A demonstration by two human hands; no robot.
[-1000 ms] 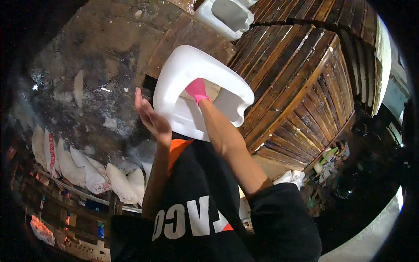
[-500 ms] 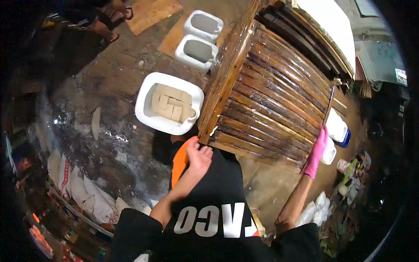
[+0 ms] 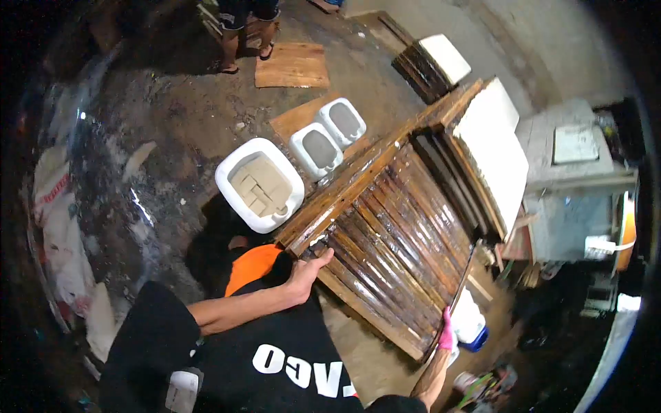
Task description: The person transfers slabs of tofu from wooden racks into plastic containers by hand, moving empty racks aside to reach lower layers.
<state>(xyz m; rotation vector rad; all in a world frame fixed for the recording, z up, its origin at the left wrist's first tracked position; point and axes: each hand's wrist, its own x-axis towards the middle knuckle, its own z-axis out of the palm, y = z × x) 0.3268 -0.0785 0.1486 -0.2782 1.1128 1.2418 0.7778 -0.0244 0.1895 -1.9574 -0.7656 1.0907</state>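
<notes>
A dark, wet wooden slatted rack (image 3: pixel 392 248) lies tilted in front of me, tall along its left side. My bare left hand (image 3: pixel 308 277) is closed on its near left corner, with the fingertips partly hidden. At the near right corner, my right hand (image 3: pixel 447 334), in a pink glove, grips the rack's edge. Just beyond my left hand stands a white plastic container (image 3: pixel 227 175) with its top cut open, holding several pale tan blocks. Two smaller cut containers (image 3: pixel 297 143) (image 3: pixel 326 118) with grey contents stand behind it, beside the rack.
Stacked racks with white tops (image 3: pixel 490 148) stand beyond the rack. Wooden boards (image 3: pixel 292 65) lie on the floor near another person's legs (image 3: pixel 231 48). White sacks (image 3: pixel 65 241) line the left side. A white-and-blue container (image 3: pixel 470 323) and debris (image 3: pixel 489 385) are at the lower right.
My right hand has left the large container and taken hold of the rack's right edge. My left hand has moved from open air to the near left corner. The view has turned.
</notes>
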